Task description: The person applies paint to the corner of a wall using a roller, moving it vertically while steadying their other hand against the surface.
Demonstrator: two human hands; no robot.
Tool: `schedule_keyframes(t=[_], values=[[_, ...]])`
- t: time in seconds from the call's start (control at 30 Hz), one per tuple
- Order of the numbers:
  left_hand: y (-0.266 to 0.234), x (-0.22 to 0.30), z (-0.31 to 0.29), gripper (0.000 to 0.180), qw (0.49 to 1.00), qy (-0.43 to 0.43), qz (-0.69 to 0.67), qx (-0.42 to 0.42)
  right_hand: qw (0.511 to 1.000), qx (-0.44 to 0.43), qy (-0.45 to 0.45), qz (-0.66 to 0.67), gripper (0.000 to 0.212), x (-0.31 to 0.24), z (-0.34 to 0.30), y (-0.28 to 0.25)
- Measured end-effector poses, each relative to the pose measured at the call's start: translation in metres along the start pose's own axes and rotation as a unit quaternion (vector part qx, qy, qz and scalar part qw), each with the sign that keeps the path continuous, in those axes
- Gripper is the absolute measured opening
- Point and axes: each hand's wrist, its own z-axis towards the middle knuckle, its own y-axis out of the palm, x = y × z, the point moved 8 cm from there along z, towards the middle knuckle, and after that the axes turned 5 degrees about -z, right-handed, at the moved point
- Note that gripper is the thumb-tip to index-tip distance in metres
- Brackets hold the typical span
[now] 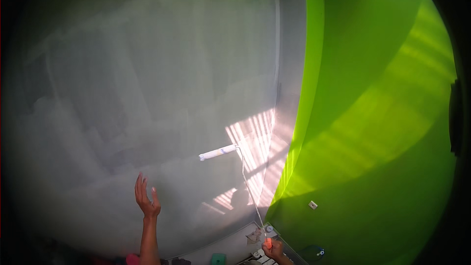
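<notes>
Right hand: I am seeing my right hand (274, 249) at the lower edge, right of centre, its fingers (267, 248) closing round the orange grip of the roller handle (249, 191).
Left hand: my left hand (146, 197) is lifting in the lower centre-left of the frame, fingers spread wide and holding nothing, palm turning toward the grey wall (147, 93); I cannot tell whether it is touching the wall.
Floor: a strip of floor (230, 248) is showing at the bottom centre, with a small teal thing (218, 258) and a few small things too blurred to name lying on it.
Roller: the thin handle is running up from my right hand to the white paint roller (217, 152), which is lying against the grey wall just right of centre, beside a patch of striped sunlight.
Far side: a bright green wall (373, 118) is filling the right half, with a small white plate (312, 204) low on it.
</notes>
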Motion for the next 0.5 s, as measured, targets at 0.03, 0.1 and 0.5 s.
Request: schedule_keyframes(t=[0.03,0.1,0.5], values=[[0.001,-0.004,-0.052,0.037,0.999,-0.030,0.001,-0.015,0.999,-0.033,0.029,0.012,0.016,0.005,-0.003,0.003],[0.000,-0.017,-0.159,0.029,0.987,-0.151,-0.042,-0.032,0.997,-0.081,0.013,0.015,0.020,0.005,-0.006,0.007],[-0.122,0.066,-0.606,0.034,0.736,-0.639,0.053,-0.217,0.875,-0.471,-0.106,-0.030,0.040,-0.007,-0.014,0.077]])
